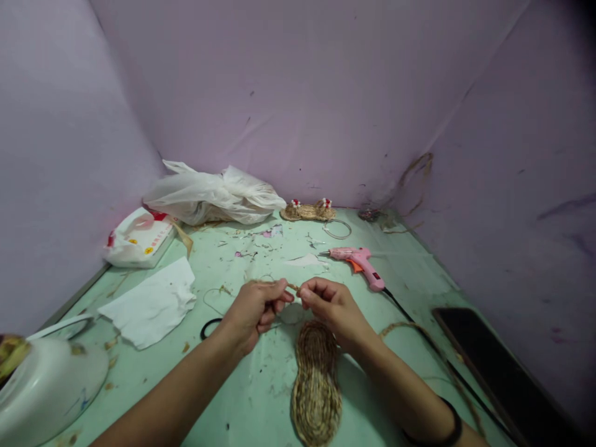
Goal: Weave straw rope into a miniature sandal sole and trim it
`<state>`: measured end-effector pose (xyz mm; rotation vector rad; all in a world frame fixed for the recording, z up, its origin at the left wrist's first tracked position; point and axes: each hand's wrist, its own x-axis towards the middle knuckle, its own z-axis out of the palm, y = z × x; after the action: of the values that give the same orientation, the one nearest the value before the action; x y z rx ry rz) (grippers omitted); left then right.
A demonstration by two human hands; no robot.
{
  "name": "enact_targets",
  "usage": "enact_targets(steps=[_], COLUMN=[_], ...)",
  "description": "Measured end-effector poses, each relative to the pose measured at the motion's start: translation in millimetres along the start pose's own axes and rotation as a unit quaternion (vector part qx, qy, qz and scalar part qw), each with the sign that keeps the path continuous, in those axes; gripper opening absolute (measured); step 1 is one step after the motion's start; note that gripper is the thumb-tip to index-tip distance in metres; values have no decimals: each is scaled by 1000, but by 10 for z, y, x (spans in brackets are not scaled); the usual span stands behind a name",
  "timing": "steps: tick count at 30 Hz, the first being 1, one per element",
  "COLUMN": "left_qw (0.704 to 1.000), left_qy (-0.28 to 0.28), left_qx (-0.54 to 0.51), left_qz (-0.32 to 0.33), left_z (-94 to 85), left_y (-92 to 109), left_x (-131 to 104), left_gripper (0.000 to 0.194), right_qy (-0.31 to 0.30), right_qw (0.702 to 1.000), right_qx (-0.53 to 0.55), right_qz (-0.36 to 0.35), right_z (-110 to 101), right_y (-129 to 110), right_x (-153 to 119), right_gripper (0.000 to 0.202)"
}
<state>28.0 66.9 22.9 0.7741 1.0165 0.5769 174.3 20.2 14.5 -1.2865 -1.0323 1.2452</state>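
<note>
My left hand (261, 309) pinches one end of a short stretch of brown braided cord (293, 287) near the middle of the view. Close beside it, my right hand (329, 305) grips the same cord between thumb and forefinger. The cord looks thin and twisted between the two hands. Below my right hand a woven straw sole (317, 385) lies flat on the green table, its top end just under the fingers. More cord (410, 325) runs along the table to the right of my right forearm.
A pink glue gun (361, 261) lies right of centre, its black cable trailing right. A dark flat object (493, 366) lies at right. Torn white paper (153, 303), a white bowl (60, 388), a plastic bag (218, 194) and a box (151, 242) stand left. Woven pieces (308, 212) sit at the back.
</note>
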Motion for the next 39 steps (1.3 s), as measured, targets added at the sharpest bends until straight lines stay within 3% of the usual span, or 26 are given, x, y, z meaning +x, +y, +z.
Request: enact_targets(steps=[3, 6, 7, 10, 15, 18, 20, 22, 25, 31, 39], left_qw=[990, 939, 913, 845, 798, 814, 851, 886, 897, 855, 902], left_qy=[74, 131, 129, 92, 30, 5, 3, 11, 10, 15, 39], left_qx=[97, 232, 289, 429, 506, 488, 448, 399, 375, 451, 386], left_qz=[64, 216, 256, 307, 326, 315, 274, 233, 234, 255, 188], left_z=[-74, -167, -190, -212, -115, -14, 52, 101, 124, 67, 30], left_y=[116, 218, 230, 194, 55, -44, -125, -208, -303, -393, -508], left_x=[-29, -35, -31, -9, -45, -89, -101, -100, -90, -86, -95], left_gripper=[33, 13, 10, 29, 16, 13, 13, 14, 13, 10, 12], right_qy=[32, 28, 19, -11, 15, 102, 172, 204, 189, 141, 125], right_qw=[999, 998, 998, 998, 998, 994, 980, 962, 952, 940, 950], right_qx=[-5, 12, 20, 48, 53, -11, -101, -181, -240, -308, -283], right_qz=[42, 51, 48, 43, 43, 36, 15, -7, -36, -37, -26], right_z=[-123, -222, -240, -261, -357, -466, -517, -537, -534, -531, -466], right_y=[-64, -126, -147, -217, -222, -40, 132, 290, 440, 528, 506], right_x=[25, 25, 15, -57, -296, -451, -536, -598, -651, -698, -721], right_gripper=[24, 24, 24, 25, 26, 25, 23, 20, 18, 18, 12])
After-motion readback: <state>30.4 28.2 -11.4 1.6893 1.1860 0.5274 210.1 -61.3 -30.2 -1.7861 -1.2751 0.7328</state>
